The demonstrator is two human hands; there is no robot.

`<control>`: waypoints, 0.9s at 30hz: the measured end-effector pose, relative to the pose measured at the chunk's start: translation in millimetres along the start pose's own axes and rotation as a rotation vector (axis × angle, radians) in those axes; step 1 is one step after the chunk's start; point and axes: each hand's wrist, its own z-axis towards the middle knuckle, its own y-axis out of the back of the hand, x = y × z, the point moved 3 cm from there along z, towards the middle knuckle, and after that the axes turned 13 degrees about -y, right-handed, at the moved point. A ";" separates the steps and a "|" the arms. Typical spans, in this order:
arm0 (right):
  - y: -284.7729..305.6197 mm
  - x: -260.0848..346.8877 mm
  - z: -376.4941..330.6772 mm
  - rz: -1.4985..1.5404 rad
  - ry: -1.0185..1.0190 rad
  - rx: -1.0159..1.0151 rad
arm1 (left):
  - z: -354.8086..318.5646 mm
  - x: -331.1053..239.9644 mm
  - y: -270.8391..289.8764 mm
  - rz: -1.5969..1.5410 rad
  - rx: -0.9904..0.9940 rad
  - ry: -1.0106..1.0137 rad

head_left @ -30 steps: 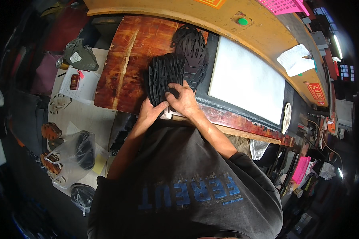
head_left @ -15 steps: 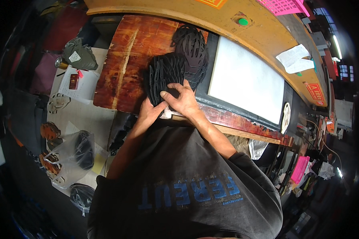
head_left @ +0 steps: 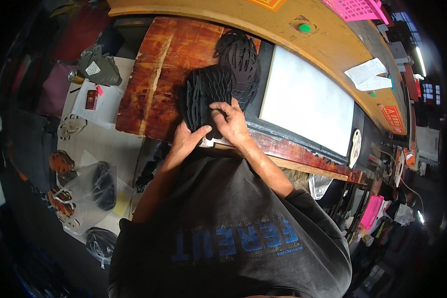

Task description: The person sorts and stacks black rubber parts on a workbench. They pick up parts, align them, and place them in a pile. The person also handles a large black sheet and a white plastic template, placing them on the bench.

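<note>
Both my hands hold a thick stack of black cut-out pieces (head_left: 202,97) with slits in them, upright near the front edge of the reddish-brown board (head_left: 149,74). My left hand (head_left: 187,139) grips its lower left side, thumb across the near face. On the right side, my right hand (head_left: 229,121) has its thumb and bent fingers against the pieces; some fingertips are hidden behind them. Just beyond lies a pile of dark brown slotted cut-outs (head_left: 238,59), shaped like shoe uppers.
Right of the board is a white cutting slab (head_left: 305,102) in a dark frame. A yellow machine beam (head_left: 263,25) with a green button (head_left: 304,28) spans the far side. At left, a pale table (head_left: 119,141) carries papers, cut-outs and a clear plastic bag (head_left: 97,191).
The stack has fanned slightly wider toward the right. My right thumb has shifted from the left of the near face to the right, with the fingers more curled.
</note>
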 end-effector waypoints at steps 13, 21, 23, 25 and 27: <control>2.9 3.0 1.2 0.005 -0.024 0.005 | -0.3 4.4 -0.6 -0.087 0.003 -0.004; 4.1 11.2 -3.7 -0.046 -0.076 0.023 | 0.5 -2.2 -2.8 -0.019 0.006 0.059; 4.8 16.2 -5.2 -0.131 -0.115 0.019 | 0.7 -4.9 -4.1 -0.025 -0.001 0.002; 5.1 17.5 -2.9 -0.123 -0.170 0.033 | 1.0 -6.2 -5.1 -0.019 0.005 -0.019; 5.3 15.8 -0.5 -0.053 -0.173 0.038 | 0.5 -6.4 -4.7 0.013 0.018 0.008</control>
